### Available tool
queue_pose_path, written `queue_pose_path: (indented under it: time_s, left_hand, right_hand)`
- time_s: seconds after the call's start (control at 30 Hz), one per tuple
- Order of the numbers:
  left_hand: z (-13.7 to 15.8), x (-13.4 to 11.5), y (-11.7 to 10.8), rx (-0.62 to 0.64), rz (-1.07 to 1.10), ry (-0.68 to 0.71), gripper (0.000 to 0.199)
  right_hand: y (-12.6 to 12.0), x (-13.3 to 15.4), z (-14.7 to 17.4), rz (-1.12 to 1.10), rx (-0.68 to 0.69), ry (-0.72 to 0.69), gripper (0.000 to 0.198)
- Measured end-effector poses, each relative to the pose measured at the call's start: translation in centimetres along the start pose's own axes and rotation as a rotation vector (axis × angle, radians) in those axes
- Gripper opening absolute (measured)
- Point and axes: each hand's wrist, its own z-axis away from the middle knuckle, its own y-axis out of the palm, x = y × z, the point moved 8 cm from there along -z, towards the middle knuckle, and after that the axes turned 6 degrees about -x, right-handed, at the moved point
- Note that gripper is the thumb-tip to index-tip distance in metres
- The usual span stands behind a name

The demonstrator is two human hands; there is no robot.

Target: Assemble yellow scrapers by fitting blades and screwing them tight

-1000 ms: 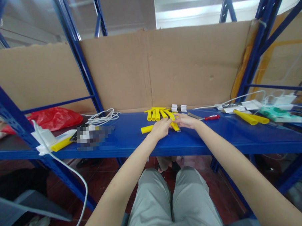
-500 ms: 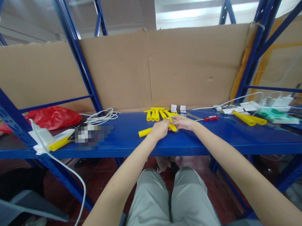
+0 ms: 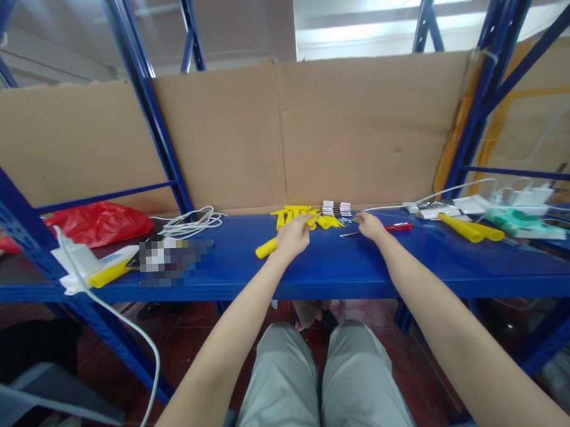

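- Left hand, to the left of the screwdriver, has its fingers curled closely around a yellow tube; I see the round end stick out on the side away from the screwdriver, the rest being hidden in the grip.
- Right hand lies over the middle of the screwdriver, hiding part of it from me, with the fingers bent in; something thin shows at the fingertips, but it is too small for me to make out, and I cannot tell whether the hand has hold of anything.
- Screwdriver, red at the grip end, lies on the blue bench, its metal tip pointing toward the left hand.
- Yellow pieces lie bunched beyond the screwdriver and to its left, just past the left hand, which covers some of them from my view.
- White stacks stand side by side, beyond the screwdriver's tip.
- Two yellow tubes lie to the right of the screwdriver, near a green bundle that is farther right.
- White cable sits coiled well to the left of the screwdriver; I find a red bag farther left.
- Cardboard stands upright behind the screwdriver.
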Motion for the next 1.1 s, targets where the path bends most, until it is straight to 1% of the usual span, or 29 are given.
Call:
queue_pose_path:
  time_s: [0.03,0.1,0.2,0.27,0.37,0.47,0.57,0.63,0.73,0.83,0.97,1.03,1.1]
  left_hand:
    - [-0.5,0.3,-0.3,-0.025,0.057,-0.041,0.032]
    - [-1.6,1.3,-0.8,-0.066,0.202,-0.170,0.020]
    - [-3.0,2.3,-1.1,-0.135,0.541,-0.362,0.009]
    - [-3.5,2.7,-0.7,-0.133,0.747,-0.479,0.004]
    - [-3.4,2.7,1.0,-0.017,0.967,-0.663,0.005]
    - [-2.7,2.5,2.9,0.135,1.096,-0.794,0.007]
    - [-1.8,2.1,4.4,0.286,1.127,-0.839,0.013]
    - [-1.0,2.1,5.1,0.352,1.134,-0.859,0.017]
    - [0.4,2.5,6.2,0.402,1.133,-0.912,0.022]
    - [1.8,2.9,7.3,0.465,1.067,-0.956,0.024]
    - [2.4,2.6,8.1,0.536,1.081,-0.899,0.020]
    - [2.4,2.4,8.0,0.541,1.102,-0.878,0.020]
    - [2.4,2.3,7.7,0.520,1.126,-0.880,0.020]
  right_hand:
    - [0.3,-0.4,-0.1,0.046,0.027,0.004,0.052]
    - [0.9,-0.7,-0.2,0.114,0.078,0.010,0.053]
    - [1.6,-0.4,-0.1,0.189,0.128,0.003,0.055]
    - [1.9,0.1,0.0,0.229,0.152,-0.024,0.055]
    - [2.2,0.9,0.2,0.282,0.183,-0.080,0.055]
    - [2.4,1.5,0.3,0.316,0.199,-0.120,0.056]
    - [2.8,1.7,0.2,0.331,0.211,-0.135,0.056]
    - [2.9,1.7,0.0,0.342,0.212,-0.144,0.056]
    - [3.0,1.7,-0.1,0.370,0.200,-0.168,0.053]
    - [3.0,1.9,0.0,0.401,0.188,-0.196,0.050]
    - [3.0,2.2,0.3,0.424,0.194,-0.223,0.048]
    - [2.9,2.3,0.5,0.418,0.197,-0.225,0.047]
    - [2.7,2.5,0.7,0.397,0.196,-0.220,0.047]
